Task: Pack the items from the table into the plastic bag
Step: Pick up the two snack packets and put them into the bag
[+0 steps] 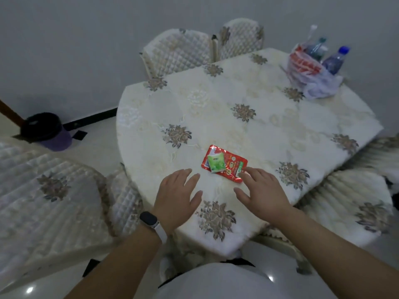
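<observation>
Packets lie near the front edge of the desk (248,130): one flat red sachet (228,165) with one small green packet (216,164) resting on top of it, two loose items in all. Both look light and thin; the red sachet is glossy foil or plastic, likely slippery and floppy, so I would judge a pinch at its near edge or a slide toward the desk rim easier than a lift from flat. The green packet seems soft and squashy, easy to pinch by its sides, though it may slip off if the sachet is lifted first. The right hand (261,188) hovers with fingers (244,175) spread wide, a fingertip touching or just over the sachet's near corner, holding nothing. The left hand (176,197), with a wristband (151,221), is open and flat, just beside the packets, also holding nothing. One plastic bag (311,76) sits well apart at the far right corner, with at least two bottles (334,60) standing in it.
</observation>
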